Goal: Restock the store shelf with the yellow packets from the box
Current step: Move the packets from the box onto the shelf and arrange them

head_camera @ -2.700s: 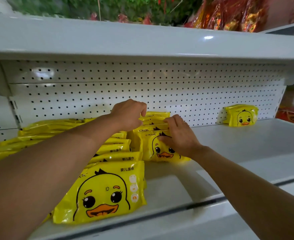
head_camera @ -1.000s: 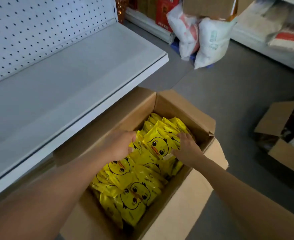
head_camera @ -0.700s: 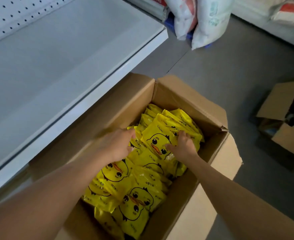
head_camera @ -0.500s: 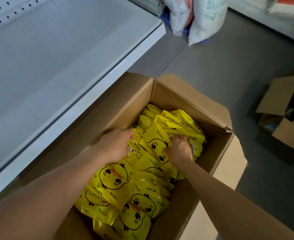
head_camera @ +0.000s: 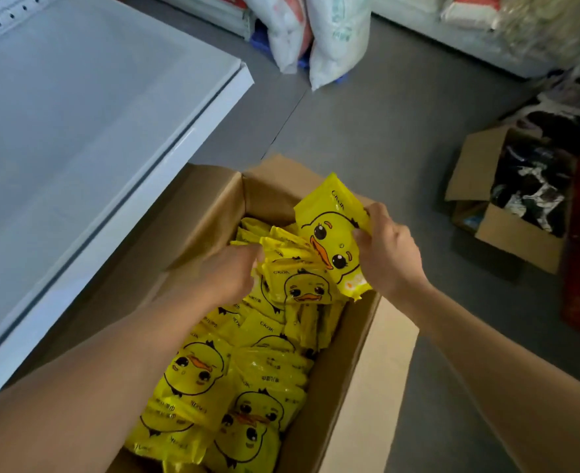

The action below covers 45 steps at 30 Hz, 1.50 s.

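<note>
Yellow packets (head_camera: 333, 240) now lifted clear of the box (head_camera: 329, 397) | right hand (head_camera: 389, 254) pinches top one, left hand (head_camera: 228, 278) grips bunch between hands | shelf (head_camera: 76, 131) beyond left hand next

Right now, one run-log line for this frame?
phase: picking from box | right hand: holds raised yellow packet | left hand: grips bunch of packets | shelf: bare here

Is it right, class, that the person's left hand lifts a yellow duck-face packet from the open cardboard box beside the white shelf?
Not quite: the head view shows the right hand lifting the yellow duck-face packet from the open cardboard box beside the white shelf. The left hand grips packets lower down.
</note>
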{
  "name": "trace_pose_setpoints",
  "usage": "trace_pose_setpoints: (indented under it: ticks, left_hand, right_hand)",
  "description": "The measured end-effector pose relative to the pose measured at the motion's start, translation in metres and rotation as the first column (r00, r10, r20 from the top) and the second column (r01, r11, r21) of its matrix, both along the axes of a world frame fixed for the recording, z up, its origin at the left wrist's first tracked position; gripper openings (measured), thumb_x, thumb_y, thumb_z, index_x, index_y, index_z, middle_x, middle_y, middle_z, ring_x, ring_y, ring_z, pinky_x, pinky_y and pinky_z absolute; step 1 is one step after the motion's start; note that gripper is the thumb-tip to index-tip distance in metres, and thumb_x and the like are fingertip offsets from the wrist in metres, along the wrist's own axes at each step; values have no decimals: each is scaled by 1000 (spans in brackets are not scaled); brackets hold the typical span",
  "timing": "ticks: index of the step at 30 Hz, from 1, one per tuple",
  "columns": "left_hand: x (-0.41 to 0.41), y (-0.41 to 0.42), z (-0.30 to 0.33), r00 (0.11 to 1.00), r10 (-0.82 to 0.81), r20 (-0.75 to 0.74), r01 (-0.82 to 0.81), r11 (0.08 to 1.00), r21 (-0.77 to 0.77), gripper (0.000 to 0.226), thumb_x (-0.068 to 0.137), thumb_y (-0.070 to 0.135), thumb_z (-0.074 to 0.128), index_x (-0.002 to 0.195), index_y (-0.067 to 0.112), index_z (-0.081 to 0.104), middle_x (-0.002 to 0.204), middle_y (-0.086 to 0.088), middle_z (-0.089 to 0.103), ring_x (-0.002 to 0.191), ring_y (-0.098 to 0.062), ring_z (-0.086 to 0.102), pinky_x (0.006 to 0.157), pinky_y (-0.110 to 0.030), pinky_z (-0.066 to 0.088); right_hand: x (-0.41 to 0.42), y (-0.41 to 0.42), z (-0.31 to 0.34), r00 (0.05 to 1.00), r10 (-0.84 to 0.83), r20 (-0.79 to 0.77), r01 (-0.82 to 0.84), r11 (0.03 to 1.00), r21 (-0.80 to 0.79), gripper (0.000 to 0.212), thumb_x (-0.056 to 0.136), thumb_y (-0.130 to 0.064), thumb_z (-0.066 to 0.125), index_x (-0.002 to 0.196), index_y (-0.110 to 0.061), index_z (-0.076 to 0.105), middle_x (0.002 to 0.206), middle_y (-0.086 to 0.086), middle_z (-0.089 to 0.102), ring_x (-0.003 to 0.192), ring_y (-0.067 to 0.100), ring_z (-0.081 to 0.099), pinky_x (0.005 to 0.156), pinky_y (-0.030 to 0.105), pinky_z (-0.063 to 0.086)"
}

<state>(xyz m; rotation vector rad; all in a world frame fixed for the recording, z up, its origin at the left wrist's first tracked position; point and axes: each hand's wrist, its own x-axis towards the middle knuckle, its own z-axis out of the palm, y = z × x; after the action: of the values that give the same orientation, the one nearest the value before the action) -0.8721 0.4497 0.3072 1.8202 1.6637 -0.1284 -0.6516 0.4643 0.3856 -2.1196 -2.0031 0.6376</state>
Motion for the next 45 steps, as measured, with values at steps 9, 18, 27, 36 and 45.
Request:
trace_pose_setpoints:
  ticks: [9,18,27,36,45]
  left_hand:
    - [65,19,-25,993,-101,63,98,993,60,39,89,17,60,127,19,50,132,1,53,124,-20,46,97,-38,42]
    - [79,9,-55,996,-79,-46,87,976,202,33,86,13,63,117,10,54,115,-9,51,109,-27,52,80,-39,48]
    - [64,2,-37,982,157,107,-160,987,23,16,92,24,55,99,11,49,105,-18,58,91,-35,54,66,-30,33]
    - [13,-23,54,937,322,137,-344,917,202,27,93,22,56,120,19,58,113,-10,65,105,-29,60,78,-33,44]
    - [-32,-81,185,867,479,138,-493,781,383,16,91,20,58,104,12,62,96,-11,67,92,-31,60,71,-33,43]
  right_hand:
    - [60,1,7,988,-135,-71,140,987,74,18,96,-23,39,109,-11,42,92,18,59,79,39,58,67,54,51]
    - [76,-7,-13,981,-140,-131,149,987,59,16,96,-22,41,107,-11,43,92,19,58,80,39,57,65,52,50]
    - [69,-16,-11,981,-128,-148,133,991,29,20,96,-22,40,111,-9,44,91,19,56,79,40,55,68,50,50]
    - [38,-15,48,960,21,-280,-1,997,71,17,97,-21,41,110,-11,47,91,15,56,83,36,54,69,44,48]
    - [-4,-31,149,879,301,-369,-243,950,194,4,96,-19,42,95,-17,44,84,12,56,78,31,53,67,41,44]
